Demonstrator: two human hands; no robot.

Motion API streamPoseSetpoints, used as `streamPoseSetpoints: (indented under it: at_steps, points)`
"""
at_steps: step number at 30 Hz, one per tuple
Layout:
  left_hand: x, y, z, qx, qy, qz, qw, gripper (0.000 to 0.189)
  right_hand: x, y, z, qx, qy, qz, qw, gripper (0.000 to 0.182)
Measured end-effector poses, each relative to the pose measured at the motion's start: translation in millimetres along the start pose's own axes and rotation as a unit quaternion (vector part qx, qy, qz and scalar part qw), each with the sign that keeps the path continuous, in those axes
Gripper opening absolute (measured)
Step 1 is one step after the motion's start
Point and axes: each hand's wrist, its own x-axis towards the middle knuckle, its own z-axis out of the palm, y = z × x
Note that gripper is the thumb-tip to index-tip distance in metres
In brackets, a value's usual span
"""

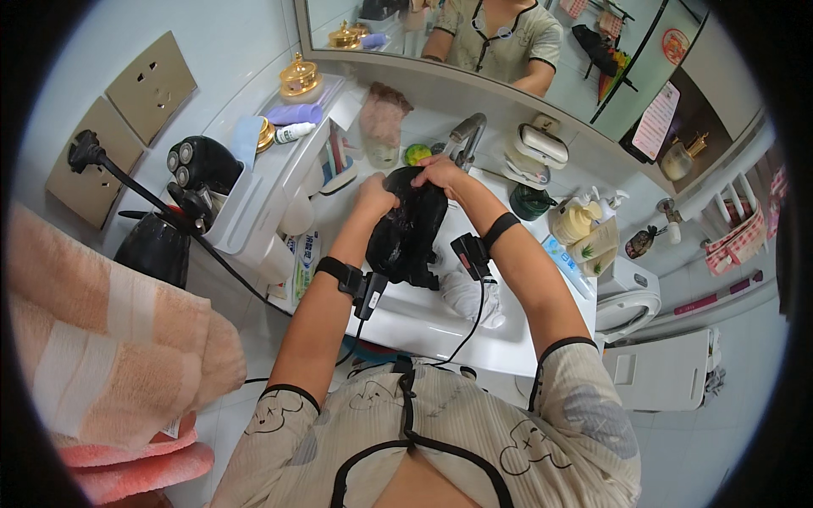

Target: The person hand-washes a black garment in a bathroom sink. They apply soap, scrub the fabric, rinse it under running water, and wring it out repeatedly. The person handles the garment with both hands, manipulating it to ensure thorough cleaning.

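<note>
A wet black cloth (406, 228), possibly a garment, hangs between my two hands over the white washbasin (413, 317). My left hand (379, 195) grips its upper left edge, and my right hand (437, 174) pinches its top close to the metal faucet (469, 136). Some fingertips are hidden by the cloth. Bunched white fabric (471, 298) lies in the basin, to the right of the black cloth's lower end. A round green and yellow object (417, 154) sits behind my hands.
Toothpaste boxes (306, 263) and cups (296, 213) stand at the left. Pump bottles (575, 219), a dark green jar (530, 202) and a soap box (542, 146) are at the right. A power cord (235, 270) runs down on the left, beside a towel (114, 336).
</note>
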Motion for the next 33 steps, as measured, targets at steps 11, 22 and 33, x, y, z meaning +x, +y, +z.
streamPoseSetpoints:
  at_steps: [11,22,33]
  points:
    - [20.8,-0.4,27.7,-0.314,0.062,0.064,0.945,0.04,-89.7,18.7,-13.0,-0.279,0.106,-0.272,0.915,0.044]
    - [-0.1,79.2,50.6,-0.641,-0.05,-0.049,0.764,0.042,-115.7,52.3,-14.6,-0.341,0.198,-0.029,0.919,0.032]
    - [8.4,46.2,5.3,0.004,0.213,0.186,0.959,0.03,-87.5,36.6,-18.7,-0.152,0.219,-0.198,0.943,0.016]
